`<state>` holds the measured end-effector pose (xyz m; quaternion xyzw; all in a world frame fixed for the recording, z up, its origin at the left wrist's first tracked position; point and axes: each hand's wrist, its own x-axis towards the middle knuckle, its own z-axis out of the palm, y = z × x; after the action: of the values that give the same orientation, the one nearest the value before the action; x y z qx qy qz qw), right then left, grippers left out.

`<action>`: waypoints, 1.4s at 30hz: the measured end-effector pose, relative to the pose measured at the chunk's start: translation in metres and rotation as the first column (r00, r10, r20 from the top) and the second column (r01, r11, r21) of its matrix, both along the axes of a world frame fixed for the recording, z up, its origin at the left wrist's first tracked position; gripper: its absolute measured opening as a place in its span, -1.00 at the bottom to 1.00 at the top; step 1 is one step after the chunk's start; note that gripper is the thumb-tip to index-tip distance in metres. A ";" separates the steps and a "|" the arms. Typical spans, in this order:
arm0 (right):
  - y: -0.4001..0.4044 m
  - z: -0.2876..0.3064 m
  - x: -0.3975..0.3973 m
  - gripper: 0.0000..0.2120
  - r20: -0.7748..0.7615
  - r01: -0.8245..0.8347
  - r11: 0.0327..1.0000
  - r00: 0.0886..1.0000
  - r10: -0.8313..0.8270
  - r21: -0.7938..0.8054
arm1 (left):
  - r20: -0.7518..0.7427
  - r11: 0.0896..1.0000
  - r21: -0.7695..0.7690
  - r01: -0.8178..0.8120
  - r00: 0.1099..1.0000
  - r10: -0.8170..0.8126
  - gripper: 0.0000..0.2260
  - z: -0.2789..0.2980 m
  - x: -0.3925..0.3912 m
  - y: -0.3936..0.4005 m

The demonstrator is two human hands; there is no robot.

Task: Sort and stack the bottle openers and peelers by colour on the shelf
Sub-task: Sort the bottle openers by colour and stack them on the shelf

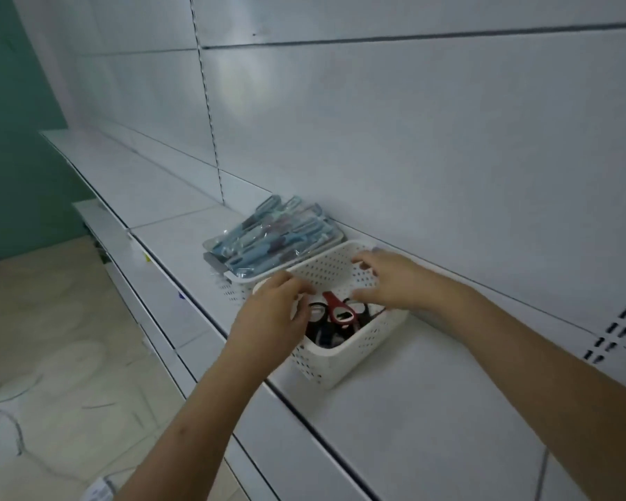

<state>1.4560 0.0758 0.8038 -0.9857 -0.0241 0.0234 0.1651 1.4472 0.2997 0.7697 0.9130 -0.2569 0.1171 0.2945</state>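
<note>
Two white perforated baskets stand side by side on the white shelf (pixel 430 410). The near basket (pixel 344 350) holds bottle openers: a red one (pixel 335 309) on top and black ones (pixel 317 312) beneath. The far basket (pixel 239 280) is piled with blue and grey peelers (pixel 268 236) in clear wrappers. My left hand (pixel 271 312) hovers over the near basket's left rim, its fingers loosely bent toward the openers and holding nothing I can see. My right hand (pixel 394 280) is above the same basket's far side, thumb and fingers spread apart and empty.
The shelf's white back panel (pixel 412 157) rises right behind the baskets. A slotted upright (pixel 210 113) runs down it on the left. A lower shelf (pixel 98 218) juts out further left, above a beige floor (pixel 51 338).
</note>
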 end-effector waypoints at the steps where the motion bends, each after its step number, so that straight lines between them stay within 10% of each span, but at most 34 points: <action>1: 0.003 -0.003 0.014 -0.16 -0.126 0.007 0.999 0.992 -0.012 -0.037 | -0.102 0.984 0.169 0.056 0.994 -0.039 -0.75 0.012 0.012 -0.001; 5: 0.008 -0.017 0.050 0.10 -0.457 -0.003 0.994 0.888 -0.048 -0.110 | -0.419 0.741 0.619 0.259 0.907 0.032 -0.48 0.039 0.046 -0.025; 11: 0.008 -0.036 0.062 -0.27 -0.485 -0.120 0.979 0.874 0.025 -0.165 | -0.501 0.488 0.784 0.384 0.855 0.133 -0.33 0.014 0.051 -0.061; 15: 0.004 -0.037 0.061 -0.47 -0.515 -0.239 0.962 0.845 0.141 -0.129 | -0.494 0.516 0.759 0.397 0.868 0.059 -0.33 0.018 0.054 -0.059; 25: -0.004 -0.021 0.072 -0.18 -0.667 -0.325 0.946 0.702 0.250 0.012 | -0.456 0.460 0.799 0.387 0.889 0.045 0.18 0.003 0.072 -0.063; 32: 0.004 -0.040 0.062 -0.49 -0.590 -0.417 0.901 0.759 0.276 -0.115 | -0.544 0.594 0.656 0.466 0.837 -0.056 -0.16 0.002 0.085 -0.058; 42: 0.006 -0.034 0.052 -0.54 -0.604 -0.286 0.950 0.737 0.303 0.127 | -0.645 0.638 0.546 0.542 0.759 -0.093 -0.42 0.002 0.098 -0.059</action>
<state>1.5083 0.0817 0.7701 -0.9051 -0.1245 0.3690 0.1707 1.5453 0.2404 0.7722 0.8811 -0.3477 -0.3206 -0.0001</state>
